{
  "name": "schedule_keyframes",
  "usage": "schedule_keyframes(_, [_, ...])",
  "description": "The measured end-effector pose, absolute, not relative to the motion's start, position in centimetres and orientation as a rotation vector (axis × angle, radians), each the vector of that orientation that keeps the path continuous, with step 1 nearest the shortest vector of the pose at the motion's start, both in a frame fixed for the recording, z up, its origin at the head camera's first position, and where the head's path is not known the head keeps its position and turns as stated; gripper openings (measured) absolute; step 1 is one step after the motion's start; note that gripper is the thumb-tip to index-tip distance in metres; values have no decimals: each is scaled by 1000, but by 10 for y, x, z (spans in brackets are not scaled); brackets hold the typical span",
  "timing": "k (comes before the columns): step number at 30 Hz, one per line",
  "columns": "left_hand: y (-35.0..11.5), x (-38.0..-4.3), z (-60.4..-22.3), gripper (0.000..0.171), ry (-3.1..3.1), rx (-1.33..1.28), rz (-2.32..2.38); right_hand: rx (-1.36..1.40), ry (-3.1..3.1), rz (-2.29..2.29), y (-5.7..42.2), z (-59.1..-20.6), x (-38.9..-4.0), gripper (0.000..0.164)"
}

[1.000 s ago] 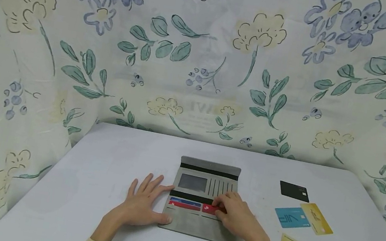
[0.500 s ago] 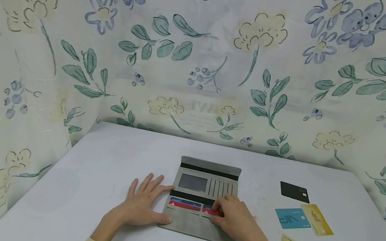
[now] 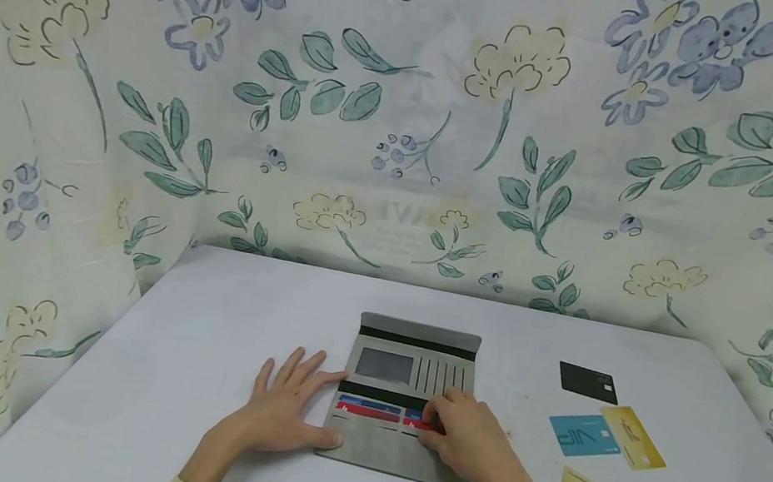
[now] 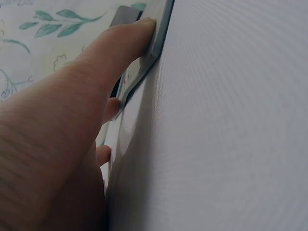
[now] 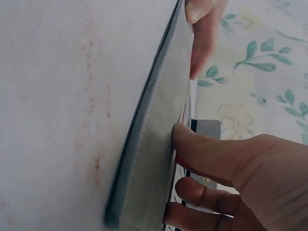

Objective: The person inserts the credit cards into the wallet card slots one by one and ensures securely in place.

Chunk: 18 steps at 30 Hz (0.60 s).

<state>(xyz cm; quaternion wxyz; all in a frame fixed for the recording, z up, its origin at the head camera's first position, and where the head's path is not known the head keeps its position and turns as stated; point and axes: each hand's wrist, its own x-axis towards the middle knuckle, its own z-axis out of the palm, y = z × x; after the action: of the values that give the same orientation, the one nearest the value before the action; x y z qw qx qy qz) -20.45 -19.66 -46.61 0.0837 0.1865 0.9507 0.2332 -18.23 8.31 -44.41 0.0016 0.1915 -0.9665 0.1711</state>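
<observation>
Red card (image 3: pixel 411 424) slid lower, baring a blue edge (image 3: pixel 413 414)

From the left, we saw a matching red strip (image 3: pixel 369 412); beside it, the red card had slipped nearward within the last second, so we judged it nearly seated. The unfolded wallet (image 3: pixel 385 396) lay about midway between the left and right edges of the counter (image 3: pixel 193 312). We found the left hand (image 3: pixel 285 419) splayed, its grip slack, thumb near the wallet's near left corner. The right hand (image 3: pixel 472 438) reached in, bent, its grip pinching the red card between thumb and forefinger.
</observation>
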Motion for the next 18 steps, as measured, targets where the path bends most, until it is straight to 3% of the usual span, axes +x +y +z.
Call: schedule_keyframes(18, [-196, -206, -465, 85, 2839, 547, 695, 655, -3077, 623, 95, -437, -188, 12])
